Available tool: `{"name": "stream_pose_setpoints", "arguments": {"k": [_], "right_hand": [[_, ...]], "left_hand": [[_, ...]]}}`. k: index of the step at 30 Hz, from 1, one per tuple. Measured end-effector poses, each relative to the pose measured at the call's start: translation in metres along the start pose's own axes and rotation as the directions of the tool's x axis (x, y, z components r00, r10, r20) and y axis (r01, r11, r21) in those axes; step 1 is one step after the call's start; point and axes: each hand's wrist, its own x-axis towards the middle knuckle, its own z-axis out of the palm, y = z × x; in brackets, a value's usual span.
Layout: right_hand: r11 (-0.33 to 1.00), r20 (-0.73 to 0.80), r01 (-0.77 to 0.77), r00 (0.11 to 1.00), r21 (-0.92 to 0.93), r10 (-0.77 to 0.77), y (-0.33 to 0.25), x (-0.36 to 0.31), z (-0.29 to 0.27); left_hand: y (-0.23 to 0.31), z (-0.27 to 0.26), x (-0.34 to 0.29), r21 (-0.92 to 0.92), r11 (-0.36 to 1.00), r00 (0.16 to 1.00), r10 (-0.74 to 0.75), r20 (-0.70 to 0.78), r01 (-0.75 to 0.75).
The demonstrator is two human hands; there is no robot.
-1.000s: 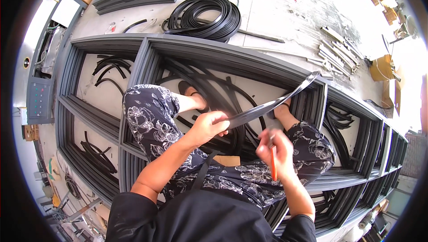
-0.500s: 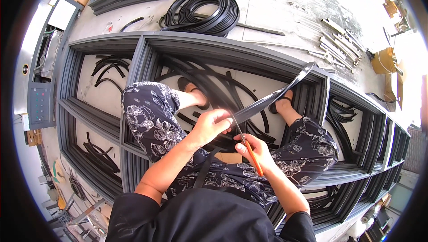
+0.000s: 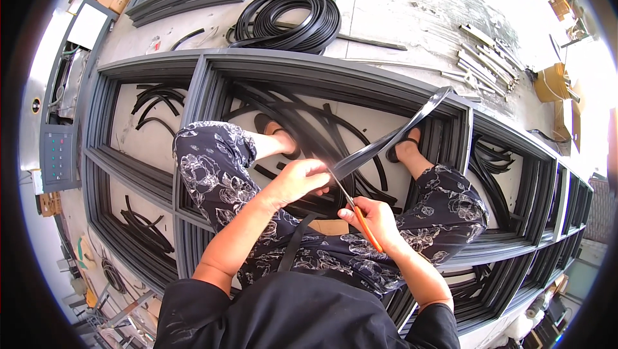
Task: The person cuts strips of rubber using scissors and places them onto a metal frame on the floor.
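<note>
Tool brought to strip beside left hand

The right hand (image 3: 382, 221), grasping an orange-handled cutting tool (image 3: 368, 228), was apart from the black strip (image 3: 386, 144) one second ago; the blade tip now meets or overlaps it, at centre frame. The left hand (image 3: 297, 183) pinches the strip, which slants to upper right over the grey frame (image 3: 335, 70). In my judgement, work has passed from approach to tool placement. Whether the blade bites cannot be told.
</note>
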Motion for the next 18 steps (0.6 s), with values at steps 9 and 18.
{"name": "stream_pose_setpoints", "arguments": {"k": [9, 18], "right_hand": [[0.978, -0.021, 0.085, 0.996, -0.189, -0.09, 0.0, -0.009, -0.016], [0.905, 0.018, 0.171, 0.984, -0.391, -0.178, 0.018, -0.025, -0.027]], "left_hand": [[0.023, -0.02, 0.076, 0.051, 0.988, 0.867, -0.152, 0.474, 0.146], [0.031, 0.035, 0.117, 0.204, 0.975, 0.882, -0.175, 0.437, 0.092]]}}
